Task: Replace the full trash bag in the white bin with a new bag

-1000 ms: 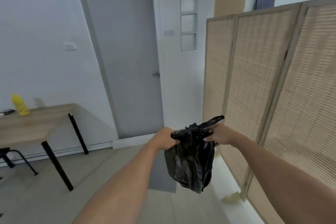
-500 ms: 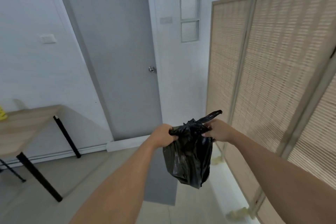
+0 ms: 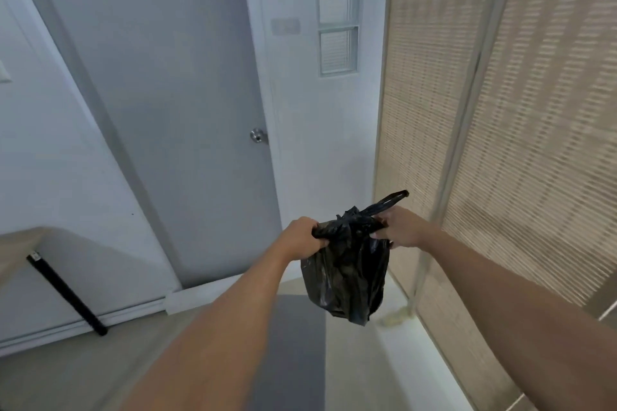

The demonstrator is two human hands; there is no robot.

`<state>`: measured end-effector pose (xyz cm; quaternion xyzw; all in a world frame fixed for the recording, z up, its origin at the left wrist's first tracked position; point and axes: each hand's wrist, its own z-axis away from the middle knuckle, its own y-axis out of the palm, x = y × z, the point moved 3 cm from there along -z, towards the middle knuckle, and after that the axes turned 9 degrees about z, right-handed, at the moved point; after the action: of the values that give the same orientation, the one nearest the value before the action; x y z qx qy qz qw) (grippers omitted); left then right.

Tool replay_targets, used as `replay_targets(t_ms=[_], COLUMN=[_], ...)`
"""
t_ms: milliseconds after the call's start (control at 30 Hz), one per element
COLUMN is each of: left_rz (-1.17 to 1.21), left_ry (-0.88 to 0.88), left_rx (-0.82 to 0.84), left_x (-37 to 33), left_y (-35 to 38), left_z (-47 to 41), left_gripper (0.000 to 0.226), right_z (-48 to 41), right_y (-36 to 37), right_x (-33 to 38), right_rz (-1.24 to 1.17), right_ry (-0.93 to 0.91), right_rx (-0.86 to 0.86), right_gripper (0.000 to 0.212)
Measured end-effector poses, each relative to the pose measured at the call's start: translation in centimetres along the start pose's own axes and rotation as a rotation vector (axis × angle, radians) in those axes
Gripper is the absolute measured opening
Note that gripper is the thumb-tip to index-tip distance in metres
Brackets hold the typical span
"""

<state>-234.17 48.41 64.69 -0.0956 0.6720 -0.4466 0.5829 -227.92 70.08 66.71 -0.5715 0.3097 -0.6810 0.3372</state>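
Observation:
A full black trash bag (image 3: 347,274) hangs in the air in front of me, its top knotted with one loop sticking up to the right. My left hand (image 3: 302,237) grips the bag's neck on its left side. My right hand (image 3: 402,230) holds the knot and the loop on its right side. The white bin is not in view.
A grey closed door (image 3: 173,110) with a round knob (image 3: 257,136) stands straight ahead. A woven folding screen (image 3: 500,130) lines the right side. A wooden table corner (image 3: 20,247) with a black leg (image 3: 66,297) is at the left. A grey mat (image 3: 293,347) lies on the floor below.
The view has moved closer to the door and swung right, so the table has slid toward the left edge. Both hands keep the same hold on the bag.

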Motion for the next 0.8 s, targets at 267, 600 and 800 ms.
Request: replay_targets(t_ms=[267, 600, 800], left_rz=[0.026, -0.023, -0.005], left_ry=[-0.005, -0.058, -0.100], left_rx=[0.009, 0.028, 0.042], left_x=[2.6, 3.4, 4.0], left_y=[-1.3, -2.1, -1.6], left_z=[-10.2, -25.2, -33.4], left_gripper=[0.029, 0.031, 0.030], right_z=[-10.2, -25.1, -32.8], right_y=[-0.9, -4.3, -6.2], right_x=[-2.1, -6.7, -10.0], right_rz=[-0.037, -0.074, -0.099], right_ry=[0.028, 0.053, 0.060], right_rx=[-0.024, 0.046, 0.100], right_gripper=[0.018, 0.009, 0.017])
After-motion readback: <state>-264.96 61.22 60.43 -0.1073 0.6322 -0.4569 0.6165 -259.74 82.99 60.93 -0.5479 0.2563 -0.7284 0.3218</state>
